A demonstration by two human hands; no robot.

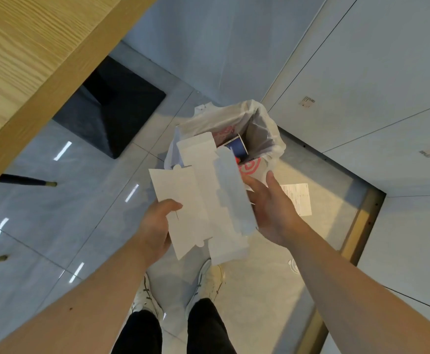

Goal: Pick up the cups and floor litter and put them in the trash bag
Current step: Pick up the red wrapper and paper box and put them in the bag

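Observation:
A flattened white cardboard box [203, 195] hangs over the near rim of the white trash bag [267, 139], which stands open on the floor with red print on its side. My left hand [157, 226] pinches the box's left flap. My right hand [270, 208] supports its right side, fingers spread under it. Inside the bag lies a blue and white cup [237, 146]. A white paper slip [298, 198] lies on the floor just right of my right hand.
A wooden table [30, 72] juts in at upper left, with a black pedestal base [111, 108] under it and dark chair legs [24, 181] at the left. White cabinet walls [362, 72] rise behind and to the right. My white shoes [208, 282] stand below.

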